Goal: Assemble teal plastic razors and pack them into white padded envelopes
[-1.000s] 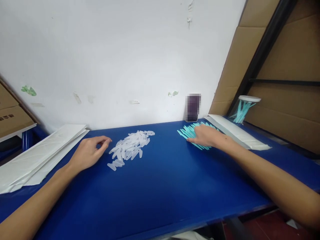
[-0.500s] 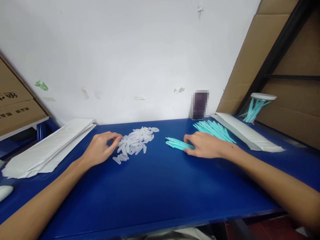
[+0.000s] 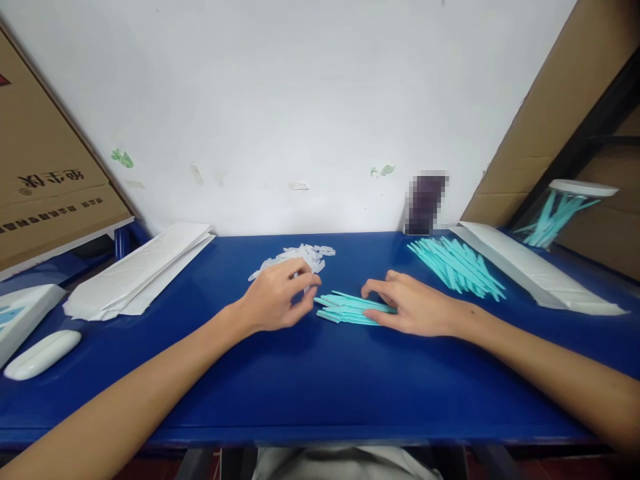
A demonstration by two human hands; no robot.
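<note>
A small bunch of slim mint-green sticks [image 3: 345,309] lies on the blue table, their tips pointing left. My right hand [image 3: 400,303] rests over the right end of that bunch, thumb and forefinger bent around it. Close to the stick tips, on the left, is my left hand [image 3: 283,293], fingers curled and thumb near the forefinger; whatever may be between them is hidden. Behind the left hand spreads a heap of translucent white tapered pieces [image 3: 313,255], partly covered by it. A larger pile of mint-green sticks [image 3: 457,267] sits beyond my right hand.
Flat white packets [image 3: 145,267] lie at the left, another white packet [image 3: 540,273] at the right. A lidded clear jar [image 3: 560,213] holds more sticks. A white rounded object [image 3: 43,355] is near left. A pixelated dark item [image 3: 425,203] leans against the wall.
My left hand has moved right, from the left edge of the white pieces toward the tips of the bunched sticks. My right hand stays at the bunch. The view has shifted.
</note>
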